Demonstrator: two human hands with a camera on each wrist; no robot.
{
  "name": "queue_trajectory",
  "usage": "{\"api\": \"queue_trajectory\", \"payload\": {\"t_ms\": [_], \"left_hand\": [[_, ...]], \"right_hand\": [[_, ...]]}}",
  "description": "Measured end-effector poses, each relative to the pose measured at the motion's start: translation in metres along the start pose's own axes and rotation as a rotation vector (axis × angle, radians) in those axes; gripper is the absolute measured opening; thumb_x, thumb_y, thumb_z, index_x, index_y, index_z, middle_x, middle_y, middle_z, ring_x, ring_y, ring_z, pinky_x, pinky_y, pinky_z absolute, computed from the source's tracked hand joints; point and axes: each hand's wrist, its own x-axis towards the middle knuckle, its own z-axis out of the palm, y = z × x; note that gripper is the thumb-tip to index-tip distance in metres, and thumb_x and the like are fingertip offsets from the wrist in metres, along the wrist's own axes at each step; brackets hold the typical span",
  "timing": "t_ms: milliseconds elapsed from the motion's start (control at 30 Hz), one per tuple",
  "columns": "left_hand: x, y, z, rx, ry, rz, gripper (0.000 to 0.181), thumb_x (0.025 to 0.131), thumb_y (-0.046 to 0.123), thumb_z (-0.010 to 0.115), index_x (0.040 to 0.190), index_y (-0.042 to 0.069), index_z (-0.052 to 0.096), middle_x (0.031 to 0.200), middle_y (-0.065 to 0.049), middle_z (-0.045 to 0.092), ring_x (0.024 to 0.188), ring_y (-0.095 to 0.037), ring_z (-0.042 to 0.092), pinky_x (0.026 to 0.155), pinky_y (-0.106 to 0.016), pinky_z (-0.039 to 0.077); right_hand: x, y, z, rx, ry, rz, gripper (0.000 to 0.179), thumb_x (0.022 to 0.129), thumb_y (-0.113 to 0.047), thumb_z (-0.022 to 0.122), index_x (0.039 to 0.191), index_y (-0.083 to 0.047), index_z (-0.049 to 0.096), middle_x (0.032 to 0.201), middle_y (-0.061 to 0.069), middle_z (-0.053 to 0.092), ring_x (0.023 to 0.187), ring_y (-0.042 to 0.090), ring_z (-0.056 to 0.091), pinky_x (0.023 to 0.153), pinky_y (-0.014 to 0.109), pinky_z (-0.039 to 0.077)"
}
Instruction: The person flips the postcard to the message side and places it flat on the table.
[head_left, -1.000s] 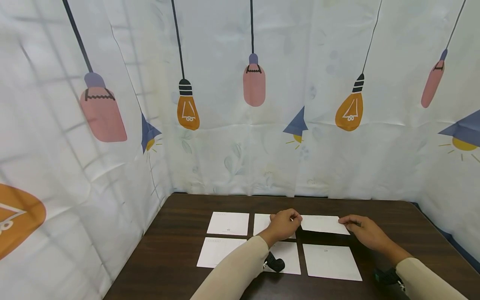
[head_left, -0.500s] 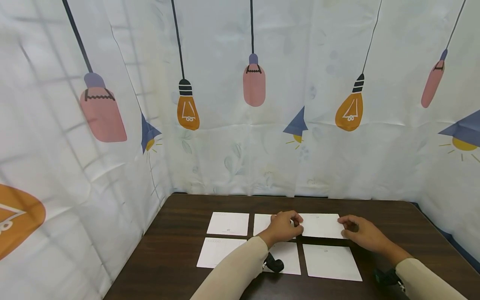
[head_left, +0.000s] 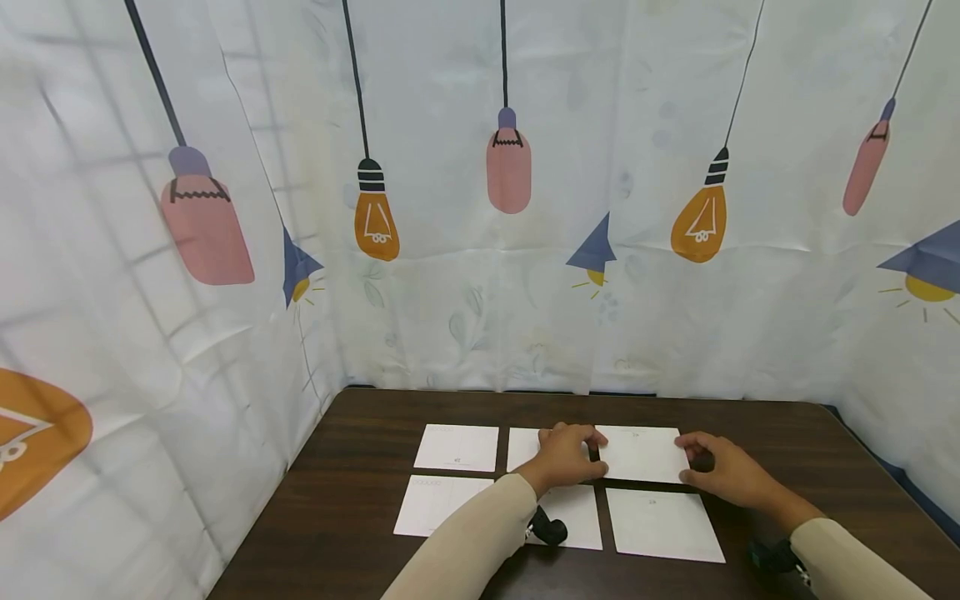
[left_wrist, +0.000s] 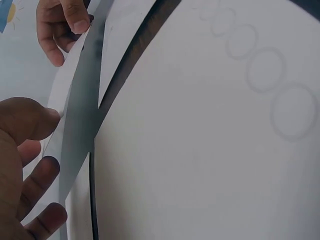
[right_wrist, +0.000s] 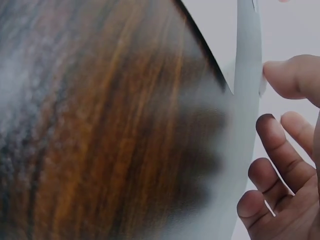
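A white sheet of paper (head_left: 643, 455) at the back right is held between my two hands, slightly above the dark table. My left hand (head_left: 564, 455) grips its left edge, thumb at the near corner and fingers at the far one. On the opposite edge, my right hand (head_left: 726, 468) holds it the same way. The left wrist view shows the sheet's thin edge by the left thumb (left_wrist: 42, 120), with the other hand beyond. In the right wrist view the right thumb (right_wrist: 290, 77) touches the sheet's edge.
Several more white sheets lie in two rows on the brown table (head_left: 360, 467): one back left (head_left: 456, 447), one partly under the left hand, one front right (head_left: 663, 523), others partly behind the left sleeve (head_left: 480, 533). A lamp-patterned curtain (head_left: 450, 333) hangs behind.
The held sheet has tilted and its near edge has come toward me, showing more of its face. Both thumbs have spread from the fingers to the near corners.
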Motion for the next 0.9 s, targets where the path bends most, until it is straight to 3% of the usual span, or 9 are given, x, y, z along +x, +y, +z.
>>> {"api": "queue_trajectory", "payload": {"t_ms": [667,900], "left_hand": [[0.001,0.000,0.005,0.097,0.002,-0.008,0.034,0.080,0.028,0.087,0.112,0.025,0.075,0.096,0.016,0.065,0.099,-0.006,0.048,0.092,-0.042,0.028],[0.002,-0.002,0.009,0.177,-0.005,-0.002,0.035,0.082,0.032,0.086,0.115,0.029,0.075,0.098,0.019,0.064,0.102,-0.007,0.048,0.091,-0.041,0.028]], "right_hand": [[0.003,0.008,0.006,-0.016,-0.001,0.021,0.059,0.085,-0.028,0.084,0.132,-0.002,0.060,0.106,0.000,0.060,0.100,0.021,0.058,0.080,0.036,0.051],[0.003,0.012,0.008,-0.019,-0.007,0.028,0.059,0.085,-0.027,0.084,0.133,-0.003,0.059,0.105,0.000,0.059,0.100,0.021,0.058,0.079,0.033,0.051]]}}
